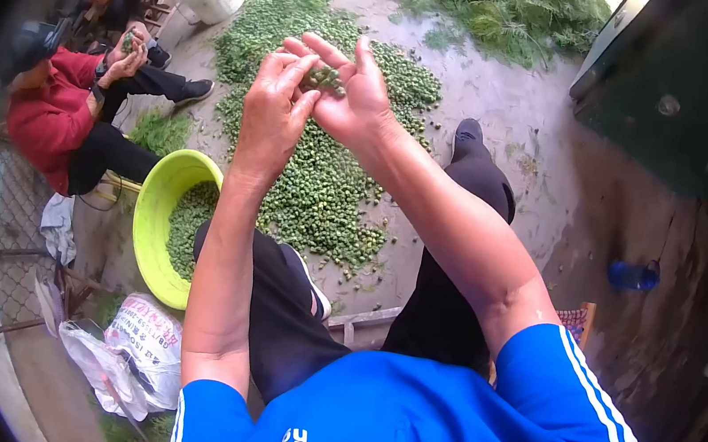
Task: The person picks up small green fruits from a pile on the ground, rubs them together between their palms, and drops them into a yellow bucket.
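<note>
1. Landmark = yellow-green tub (153, 226); all places rel. to it.
2. Where: a few small green pods (326, 80) sit in the R hand (354, 100), fwd & right of tub, up over a big pile (314, 184) of the same on the floor (513, 99). Pile starts just right of tub, spreads fwd; loose ones strewn round its edges. More pods inside tub.
3. Grip: R hand palm-up, fingers spread, lightly cupped, pods resting in palm. L hand (274, 112) narrow, thumb & fingers bent in beside that palm; can't tell if it pinches a pod.
4. Handling (judging by looks): each prob. v. light, firm, stiff rather than squashy, not esp. fragile. Slipperiness unclear, but roundish, so apt to roll off a flat palm.
5. Hold: singles by the sides, thumb + fingertip, gentle pressure; several at once, deep cupped palm w/ fingers closed up so none drop thru gaps.
6. Looks: small, roundish, mostly mid-green, some paler/yellowish in pile. Skin texture & any stems too small to tell.
</note>
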Available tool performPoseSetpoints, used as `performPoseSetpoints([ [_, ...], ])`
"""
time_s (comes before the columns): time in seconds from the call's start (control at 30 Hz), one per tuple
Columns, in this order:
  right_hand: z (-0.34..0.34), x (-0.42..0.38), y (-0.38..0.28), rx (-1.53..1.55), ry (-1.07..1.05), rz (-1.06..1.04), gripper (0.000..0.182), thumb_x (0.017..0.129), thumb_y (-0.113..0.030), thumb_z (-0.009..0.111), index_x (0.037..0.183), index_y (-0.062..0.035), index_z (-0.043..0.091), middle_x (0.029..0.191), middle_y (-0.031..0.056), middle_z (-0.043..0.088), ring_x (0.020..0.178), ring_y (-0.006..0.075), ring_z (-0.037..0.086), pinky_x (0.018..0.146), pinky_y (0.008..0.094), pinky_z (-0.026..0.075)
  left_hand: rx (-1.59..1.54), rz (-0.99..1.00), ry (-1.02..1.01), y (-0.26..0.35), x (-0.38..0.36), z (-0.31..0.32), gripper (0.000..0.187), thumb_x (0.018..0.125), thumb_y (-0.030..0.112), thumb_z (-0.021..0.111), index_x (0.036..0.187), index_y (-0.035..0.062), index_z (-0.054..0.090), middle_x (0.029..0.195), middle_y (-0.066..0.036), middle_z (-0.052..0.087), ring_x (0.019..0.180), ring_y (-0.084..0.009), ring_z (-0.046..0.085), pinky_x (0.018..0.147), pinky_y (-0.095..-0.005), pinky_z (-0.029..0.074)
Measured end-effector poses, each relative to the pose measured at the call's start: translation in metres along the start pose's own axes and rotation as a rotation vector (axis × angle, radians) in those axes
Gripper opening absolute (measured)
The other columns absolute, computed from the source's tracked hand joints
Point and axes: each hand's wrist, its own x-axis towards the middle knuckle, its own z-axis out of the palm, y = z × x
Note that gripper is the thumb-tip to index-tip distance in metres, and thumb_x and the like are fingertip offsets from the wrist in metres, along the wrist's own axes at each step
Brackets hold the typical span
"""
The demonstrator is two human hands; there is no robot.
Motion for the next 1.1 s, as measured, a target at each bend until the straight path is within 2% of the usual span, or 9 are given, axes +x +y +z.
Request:
performPoseSetpoints([
  [0.07,0.004,0.002,0.006,-0.065,0.052,-0.004,0.074,0.095,-0.058,0.014,0.129,0.002,0.042,0.132,0.0212,0.046,0.122,0.0337,0.043,0.107,0.0476,0.03,0.056,-0.087,-0.046,-0.001,0.001,-0.003,0.033,0.078,-0.002,0.063,0.11,0.0032,0.062,0.102,-0.007,0.058,0.078,-0.0146,0.059,0.071,-0.027,0.048],
  [0.2,-0.002,-0.004,0.004,-0.017,0.101,0.003,0.074,0.095,-0.057,0.013,0.127,0.0022,0.044,0.129,0.0209,0.048,0.121,0.0329,0.044,0.106,0.0472,0.032,-0.038,-0.146,-0.068,-0.002,-0.005,0.011,0.031,0.077,-0.003,0.061,0.108,0.0032,0.063,0.097,-0.005,0.057,0.075,-0.0117,0.057,0.069,-0.0247,0.048],
  [0.27,0.001,-0.003,0.0,-0.056,0.097,-0.001,0.072,0.096,-0.055,0.013,0.127,0.0018,0.044,0.127,0.0204,0.049,0.12,0.032,0.045,0.104,0.0471,0.034,-0.285,-0.256,-0.071,-0.004,-0.004,0.015,0.032,0.077,-0.003,0.061,0.109,0.0041,0.062,0.098,-0.005,0.056,0.077,-0.0106,0.056,0.071,-0.0234,0.047],
  [0.5,-0.006,0.002,0.008,-0.083,0.142,0.008,0.066,0.098,-0.048,0.013,0.125,0.0019,0.046,0.126,0.0197,0.05,0.118,0.0314,0.047,0.102,0.0464,0.037,-0.209,-0.162,-0.189,-0.005,-0.004,-0.001,0.041,0.077,-0.001,0.064,0.117,0.007,0.059,0.108,-0.007,0.053,0.087,-0.0106,0.056,0.073,-0.0226,0.047],
  [0.7,-0.006,0.003,0.013,-0.12,0.147,0.096,0.067,0.098,-0.049,0.013,0.123,0.0041,0.046,0.12,0.0221,0.052,0.115,0.0319,0.049,0.1,0.0463,0.04,-0.281,-0.286,-0.316,-0.013,-0.005,-0.008,0.044,0.075,0.002,0.069,0.118,0.0058,0.058,0.102,-0.006,0.051,0.08,-0.0083,0.053,0.069,-0.0212,0.047],
  [0.83,-0.016,0.006,0.011,-0.191,0.137,0.148,0.065,0.099,-0.048,0.018,0.121,0.0056,0.047,0.115,0.0229,0.054,0.108,0.032,0.054,0.096,0.0448,0.045,-0.268,-0.251,-0.281,-0.014,-0.008,0.0,0.043,0.075,0.003,0.069,0.117,0.0041,0.058,0.102,-0.004,0.051,0.074,-0.0066,0.052,0.066,-0.0202,0.048],
  [0.93,-0.018,0.005,0.008,-0.231,0.169,0.164,0.064,0.099,-0.048,0.022,0.119,0.0068,0.047,0.111,0.0219,0.056,0.104,0.0312,0.056,0.094,0.044,0.046,-0.343,-0.232,-0.156,-0.015,-0.011,0.009,0.038,0.072,0.007,0.07,0.109,0.0051,0.062,0.097,-0.007,0.057,0.073,-0.0126,0.054,0.07,-0.0267,0.05],
  [1.0,-0.019,0.004,0.008,-0.274,0.211,0.161,0.064,0.098,-0.048,0.023,0.118,0.0073,0.047,0.108,0.0213,0.056,0.102,0.0306,0.056,0.094,0.0437,0.046,-0.313,-0.309,-0.227,-0.016,-0.012,0.01,0.037,0.076,0.003,0.068,0.112,0.002,0.059,0.102,-0.002,0.053,0.069,-0.0038,0.05,0.063,-0.0183,0.046],
  [1.1,-0.019,0.005,0.01,-0.293,0.245,0.11,0.064,0.098,-0.049,0.024,0.117,0.0076,0.048,0.105,0.0198,0.057,0.099,0.0288,0.057,0.09,0.0432,0.048,-0.222,-0.298,-0.167,-0.008,-0.012,0.015,0.032,0.072,0.01,0.069,0.103,0.0056,0.063,0.099,-0.007,0.057,0.078,-0.0141,0.056,0.072,-0.0275,0.049],
])
